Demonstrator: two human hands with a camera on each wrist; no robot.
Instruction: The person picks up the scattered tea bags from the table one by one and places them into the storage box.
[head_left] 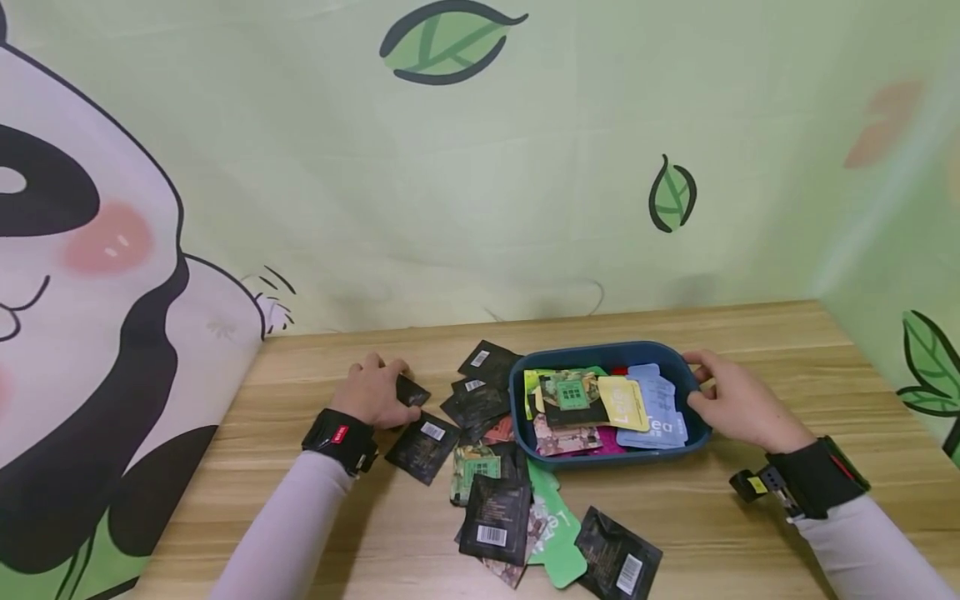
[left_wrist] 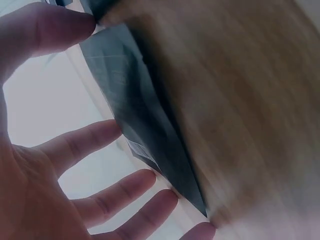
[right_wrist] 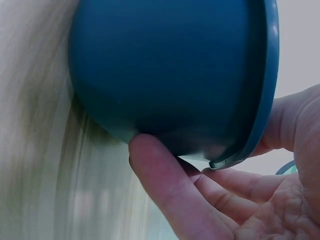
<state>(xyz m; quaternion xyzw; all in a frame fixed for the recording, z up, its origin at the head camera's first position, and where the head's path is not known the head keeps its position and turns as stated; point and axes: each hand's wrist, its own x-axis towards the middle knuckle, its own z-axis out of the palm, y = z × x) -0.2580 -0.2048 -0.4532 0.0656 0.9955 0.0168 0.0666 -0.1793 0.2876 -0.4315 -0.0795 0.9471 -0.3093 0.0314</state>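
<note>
My left hand (head_left: 371,396) rests low over the table with its fingers spread about a small black sachet (head_left: 411,390). In the left wrist view the fingertips touch one edge of that black sachet (left_wrist: 137,115), and the thumb lies near its end. A second black sachet (head_left: 423,447) lies flat beside the thumb. My right hand (head_left: 746,400) grips the right end of a dark blue plastic tub (head_left: 611,462), fingers and thumb bent against its outer wall. Yellow, light blue, pink and patterned sachets (head_left: 573,398) fill the tub.
Loose black sachets (head_left: 495,521) lie in a heap left of and in front of the tub, with a green packet (head_left: 555,533) and patterned ones among them. One black sachet (head_left: 618,554) lies nearer the front. A printed backdrop (head_left: 480,208) stands behind the wooden table (head_left: 757,342).
</note>
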